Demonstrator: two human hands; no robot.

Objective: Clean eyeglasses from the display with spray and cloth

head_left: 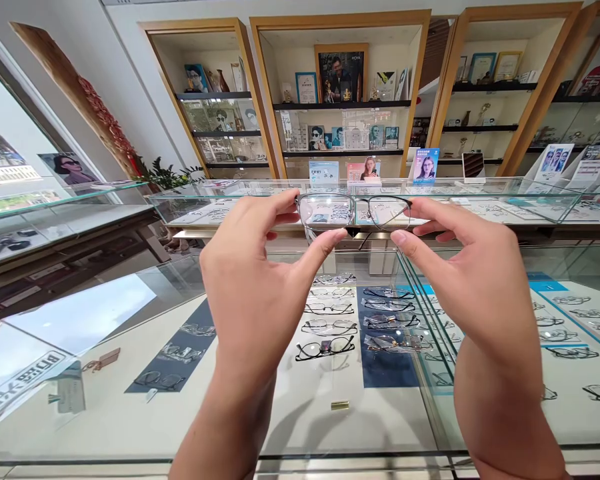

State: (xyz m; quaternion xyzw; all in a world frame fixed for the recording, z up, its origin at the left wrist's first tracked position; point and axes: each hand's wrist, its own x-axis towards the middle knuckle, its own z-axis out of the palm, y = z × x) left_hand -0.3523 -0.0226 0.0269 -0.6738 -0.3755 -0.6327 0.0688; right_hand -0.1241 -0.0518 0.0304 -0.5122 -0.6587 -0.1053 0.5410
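Note:
I hold a pair of thin dark-framed glasses (354,211) up in front of me, level, lenses facing away. My left hand (253,280) pinches the left end of the frame between thumb and forefinger. My right hand (473,280) pinches the right end the same way. Both hands are raised above a glass display counter (130,373). Several pairs of glasses (330,327) lie in rows inside the counter below my hands.
A second glass counter (530,200) runs across behind the first, with small cards standing on it. Wooden wall shelves (340,103) hold pictures and trophies. A plant (167,175) stands at the left. Another glass case (55,200) is at the far left.

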